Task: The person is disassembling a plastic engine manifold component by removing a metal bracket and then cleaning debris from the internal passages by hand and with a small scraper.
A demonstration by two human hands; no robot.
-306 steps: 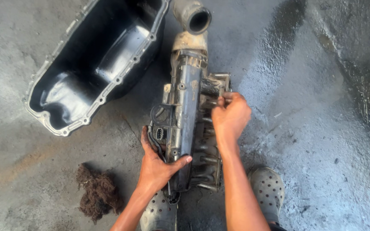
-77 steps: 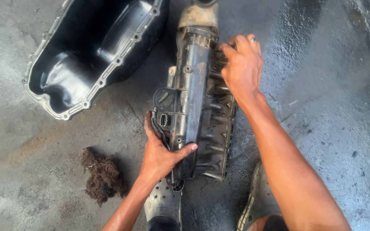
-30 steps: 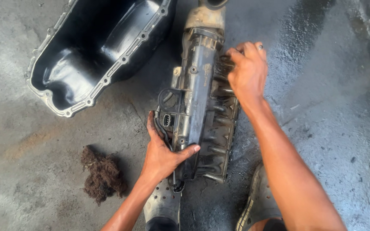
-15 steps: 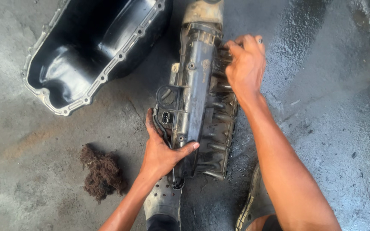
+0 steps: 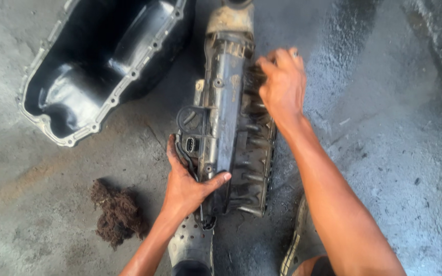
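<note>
- Two sandals sit nearest the camera at the bottom edge: a perforated grey sandal (image 5: 190, 245) at about 6 o'clock, under the left forearm, and the thin edge of a second sandal (image 5: 293, 245) just to its right, beside the right forearm.
- One clump of brown fibre (image 5: 116, 212) lies on the concrete floor (image 5: 395, 168) at about 8 o'clock from the middle of the view, apart from both hands.
- One left hand (image 5: 188, 184) grips the near end of the engine part (image 5: 231, 133): the thumb lies across its top towards 3 o'clock, and the fingers wrap its left side at the black wire loop (image 5: 188, 125). The hand is closed on the part.
- One engine part, long, grey and oily, lies on the floor at the middle of the view, running from 6 o'clock to 12 o'clock. It has a smooth rounded spine on the left and a ribbed dark side on the right; its far end narrows to a tan neck (image 5: 229, 18) near the top edge.
- One right hand (image 5: 282, 84) rests at about 1 o'clock on the upper right side of the part, fingers bunched narrow and curled onto the ribs. I cannot tell whether they pinch anything small.
- One black metal pan (image 5: 78, 130) lies at about 10 o'clock, open side up, its pale rim dotted with bolt holes. Its right edge comes near the part without clearly touching it.
- The floor is wet and darker around the part, with a lighter rough patch at 2 o'clock.
</note>
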